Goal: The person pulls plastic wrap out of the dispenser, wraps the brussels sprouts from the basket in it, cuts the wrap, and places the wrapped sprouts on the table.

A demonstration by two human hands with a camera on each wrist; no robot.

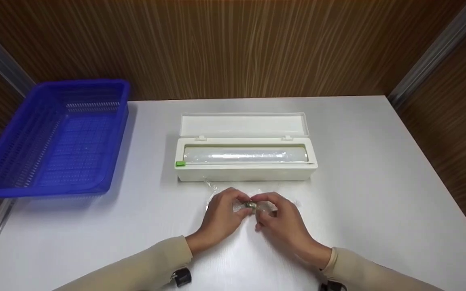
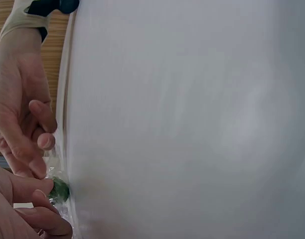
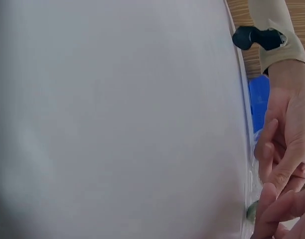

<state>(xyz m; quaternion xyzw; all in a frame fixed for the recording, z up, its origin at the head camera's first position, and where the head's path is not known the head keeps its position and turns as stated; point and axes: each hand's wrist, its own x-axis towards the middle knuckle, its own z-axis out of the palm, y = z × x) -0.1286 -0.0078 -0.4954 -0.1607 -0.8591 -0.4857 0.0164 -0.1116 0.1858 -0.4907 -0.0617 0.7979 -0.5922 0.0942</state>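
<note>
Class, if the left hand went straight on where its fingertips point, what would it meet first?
Past the small, green, plastic-wrapped item the left hand pinches, probably the right hand; whether they touch is unclear.

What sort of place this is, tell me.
Probably a small work booth: wood-grain walls close in the white table, which holds an open box of plastic wrap, with a blue basket at the left.

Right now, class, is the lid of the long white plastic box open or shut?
Open: the rectangular white lid is turned back behind the long white plastic box, leaving its roll of clear film exposed.
</note>
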